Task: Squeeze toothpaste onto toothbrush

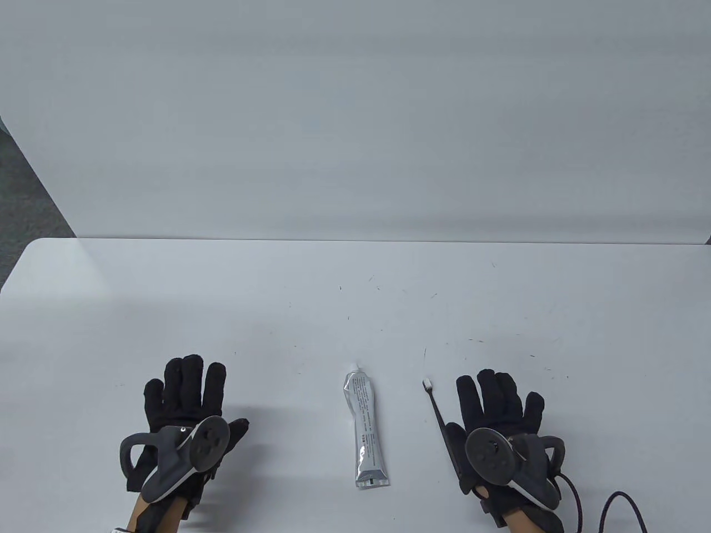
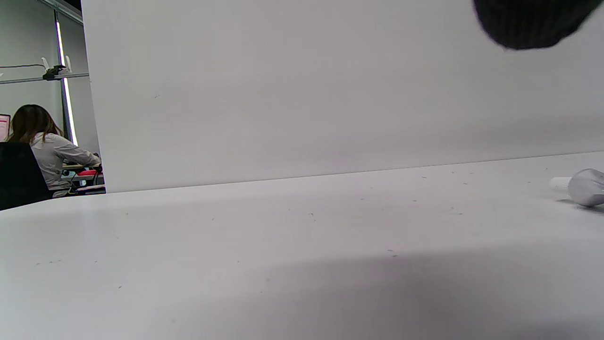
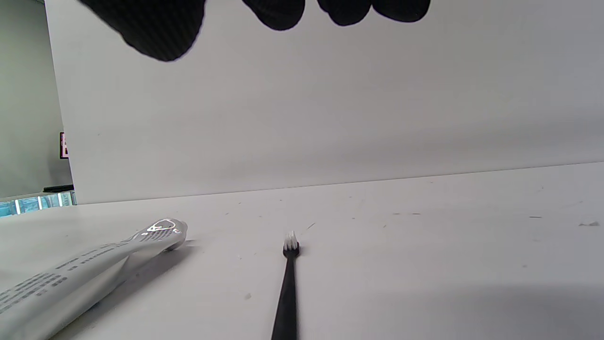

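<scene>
The toothpaste tube [image 1: 366, 430] lies on the tabletop [image 1: 355, 300] between the flat, spread, empty left hand [image 1: 186, 413] and right hand [image 1: 497, 422], whose thumb seems to touch the black toothbrush [image 1: 441, 422].

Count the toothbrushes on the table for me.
1: a black toothbrush with white bristles lies just left of the right hand, with the toothpaste tube farther left. None other visible.
</scene>
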### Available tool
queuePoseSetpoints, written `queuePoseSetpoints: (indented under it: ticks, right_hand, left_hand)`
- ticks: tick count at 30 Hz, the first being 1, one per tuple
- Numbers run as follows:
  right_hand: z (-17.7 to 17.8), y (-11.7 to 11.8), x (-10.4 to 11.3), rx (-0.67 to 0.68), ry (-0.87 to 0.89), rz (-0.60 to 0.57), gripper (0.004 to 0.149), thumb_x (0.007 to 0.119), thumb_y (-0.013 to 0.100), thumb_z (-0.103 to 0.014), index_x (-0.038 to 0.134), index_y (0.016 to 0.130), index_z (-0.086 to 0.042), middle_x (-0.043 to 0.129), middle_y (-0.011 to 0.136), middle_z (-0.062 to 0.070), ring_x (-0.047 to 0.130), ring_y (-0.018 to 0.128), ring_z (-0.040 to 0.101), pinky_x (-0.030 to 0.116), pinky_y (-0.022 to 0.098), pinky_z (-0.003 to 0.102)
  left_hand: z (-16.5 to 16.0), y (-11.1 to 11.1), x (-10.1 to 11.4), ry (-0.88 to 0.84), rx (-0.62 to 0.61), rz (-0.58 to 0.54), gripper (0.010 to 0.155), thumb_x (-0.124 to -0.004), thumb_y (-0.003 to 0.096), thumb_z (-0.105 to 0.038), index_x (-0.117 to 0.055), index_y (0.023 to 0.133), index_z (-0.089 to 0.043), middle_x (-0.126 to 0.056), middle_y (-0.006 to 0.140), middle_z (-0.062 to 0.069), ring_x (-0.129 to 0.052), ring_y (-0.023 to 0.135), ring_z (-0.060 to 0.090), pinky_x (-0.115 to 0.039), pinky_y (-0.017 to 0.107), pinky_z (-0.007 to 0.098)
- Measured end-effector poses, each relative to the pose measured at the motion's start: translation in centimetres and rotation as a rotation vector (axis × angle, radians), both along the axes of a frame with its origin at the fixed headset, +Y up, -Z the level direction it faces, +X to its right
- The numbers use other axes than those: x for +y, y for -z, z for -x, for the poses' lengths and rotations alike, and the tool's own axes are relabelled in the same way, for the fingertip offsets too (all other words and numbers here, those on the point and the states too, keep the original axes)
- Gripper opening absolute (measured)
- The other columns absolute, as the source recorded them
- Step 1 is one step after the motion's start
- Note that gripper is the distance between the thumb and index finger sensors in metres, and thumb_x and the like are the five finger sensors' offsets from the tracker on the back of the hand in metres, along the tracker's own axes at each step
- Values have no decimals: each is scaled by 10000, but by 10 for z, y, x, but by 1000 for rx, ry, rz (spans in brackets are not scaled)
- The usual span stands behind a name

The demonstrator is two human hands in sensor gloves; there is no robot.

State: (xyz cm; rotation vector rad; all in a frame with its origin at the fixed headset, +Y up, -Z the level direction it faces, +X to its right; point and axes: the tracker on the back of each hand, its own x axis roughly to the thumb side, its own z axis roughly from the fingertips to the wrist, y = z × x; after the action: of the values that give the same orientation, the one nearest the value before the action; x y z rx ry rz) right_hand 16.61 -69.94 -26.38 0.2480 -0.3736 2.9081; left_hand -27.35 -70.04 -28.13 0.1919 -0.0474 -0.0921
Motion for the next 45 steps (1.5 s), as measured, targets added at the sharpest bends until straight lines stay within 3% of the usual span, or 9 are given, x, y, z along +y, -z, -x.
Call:
queuePoseSetpoints:
  ticks: [10,13,18,21,28,32,36,41,45]
  right_hand:
    - [18,-1,-4,13,27,49,726,697,439,-459,465,1052,-148,419,1106,186,492,989,532,415,590,835]
    - [41,0,-1,34,91,69,702,714,435,-432,522,1028,-108,483,1077,204,589,939,535,539,585,779]
    - [100,7,5,86,34,137,635,731,432,-417,638,951,-65,555,1029,210,732,829,484,700,527,651]
    - [125,22,3,36,58,208,631,747,428,-409,646,930,-41,601,986,226,835,729,418,775,448,584]
    - [162,66,-31,-173,-6,583,732,701,453,-483,510,1004,-41,589,972,253,872,665,369,800,411,531]
    - [172,77,-43,-285,-83,601,741,707,455,-492,511,987,-15,584,956,268,891,633,354,826,375,496]
    - [177,84,-54,-364,-105,691,694,703,468,-495,532,942,-17,549,953,299,876,633,374,842,350,458]
    - [178,88,-59,-406,-175,692,672,709,470,-504,631,849,46,573,938,301,882,616,370,848,333,446]
    - [179,89,-57,-410,-156,638,635,785,410,-491,727,749,42,699,858,255,928,554,354,868,308,463]
  left_hand:
    - [-2,-2,2,-7,-13,-4,1003,-702,361,-725,-154,1109,-343,-11,1172,95,-107,1141,422,-254,783,733]
    - [-3,-1,1,-3,-17,3,1001,-702,364,-723,-155,1110,-341,-8,1171,95,-106,1141,421,-254,785,732]
    - [-7,-2,1,2,-32,0,999,-703,365,-721,-158,1110,-340,-12,1172,97,-111,1140,424,-262,784,731]
    - [-9,-2,1,-1,-40,3,997,-703,367,-719,-158,1111,-340,-11,1172,96,-112,1140,424,-264,784,731]
    - [-13,-4,1,-5,-69,13,991,-705,370,-715,-167,1112,-337,-17,1173,100,-119,1141,425,-272,784,730]
    - [-14,-5,2,-4,-76,9,989,-705,371,-715,-171,1113,-339,-22,1175,99,-123,1142,424,-275,785,729]
    - [-14,-4,1,-10,-79,9,984,-706,372,-713,-179,1113,-338,-27,1175,101,-127,1141,426,-278,784,729]
    - [-14,-5,1,-13,-80,13,983,-707,374,-711,-184,1116,-335,-30,1176,103,-128,1141,428,-278,784,729]
    - [-15,-5,2,-12,-80,17,977,-710,377,-706,-189,1116,-335,-32,1176,104,-131,1140,428,-280,784,728]
